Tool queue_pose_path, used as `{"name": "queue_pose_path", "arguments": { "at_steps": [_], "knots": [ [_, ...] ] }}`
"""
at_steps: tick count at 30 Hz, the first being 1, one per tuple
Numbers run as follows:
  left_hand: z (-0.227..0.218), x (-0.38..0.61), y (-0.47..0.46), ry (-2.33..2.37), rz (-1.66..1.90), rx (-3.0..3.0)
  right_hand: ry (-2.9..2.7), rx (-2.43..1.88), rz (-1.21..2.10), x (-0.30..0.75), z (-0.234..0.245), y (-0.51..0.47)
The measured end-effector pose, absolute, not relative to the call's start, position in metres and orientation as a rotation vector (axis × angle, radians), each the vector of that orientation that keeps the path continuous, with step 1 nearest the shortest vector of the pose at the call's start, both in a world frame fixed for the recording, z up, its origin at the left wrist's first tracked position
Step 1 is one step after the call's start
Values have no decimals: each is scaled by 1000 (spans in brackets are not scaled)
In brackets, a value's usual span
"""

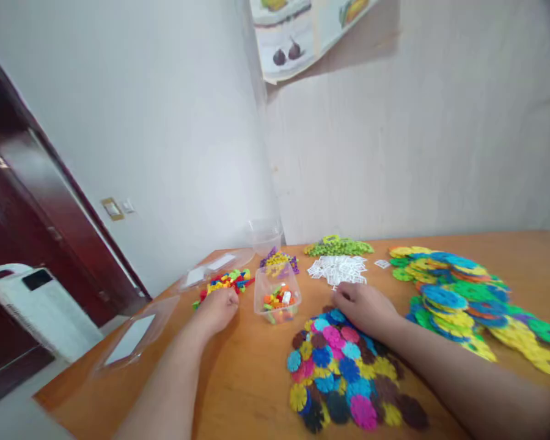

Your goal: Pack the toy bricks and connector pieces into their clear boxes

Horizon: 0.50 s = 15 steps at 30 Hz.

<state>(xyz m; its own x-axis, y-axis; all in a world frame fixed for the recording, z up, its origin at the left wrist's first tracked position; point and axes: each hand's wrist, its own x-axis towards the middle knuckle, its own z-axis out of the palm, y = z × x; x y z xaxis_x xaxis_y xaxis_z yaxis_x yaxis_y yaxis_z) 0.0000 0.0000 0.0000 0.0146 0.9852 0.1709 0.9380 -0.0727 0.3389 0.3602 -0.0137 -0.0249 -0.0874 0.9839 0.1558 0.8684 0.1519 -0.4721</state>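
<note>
My left hand [220,307] is closed in a loose fist beside a pile of small red, yellow, blue and green plastic building pieces [228,281]. Whatever its fingers hold, if anything, is hidden. Between my hands stands a clear plastic tub [277,275] with small orange, green and white blocks [280,299] in it. My right hand [364,307] rests with curled fingers at the far edge of a heap of multicoloured snowflake discs [343,366], just in front of the white square pieces [338,269]. Its fingertips are turned down and cannot be made out.
Purple and yellow pieces [279,263] and green pieces [339,246] lie towards the wall. Large flower-shaped discs [449,299] spread over the right side. A round clear container [264,235] stands in the corner. Clear lids [135,333] with white labels lie at the table's left edge.
</note>
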Motion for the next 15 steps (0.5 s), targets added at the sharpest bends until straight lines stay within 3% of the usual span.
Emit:
{"name": "queue_pose_path", "arguments": {
  "at_steps": [4, 8, 12, 15],
  "knots": [
    [16, 23, 0, 1824, 1038, 1939, -1999, -1791, 349, 359, -25, -16],
    [34, 42, -10, 1582, 1252, 1765, -1996, -1790, 339, 359, -24, -17],
    [39, 37, -16, 1724, 1236, 1716, -1991, -1796, 352, 359, -22, -18],
    [28, 20, -10, 1956, 1020, 1868, -1992, -1797, 355, 359, -22, -18]
  ]
}}
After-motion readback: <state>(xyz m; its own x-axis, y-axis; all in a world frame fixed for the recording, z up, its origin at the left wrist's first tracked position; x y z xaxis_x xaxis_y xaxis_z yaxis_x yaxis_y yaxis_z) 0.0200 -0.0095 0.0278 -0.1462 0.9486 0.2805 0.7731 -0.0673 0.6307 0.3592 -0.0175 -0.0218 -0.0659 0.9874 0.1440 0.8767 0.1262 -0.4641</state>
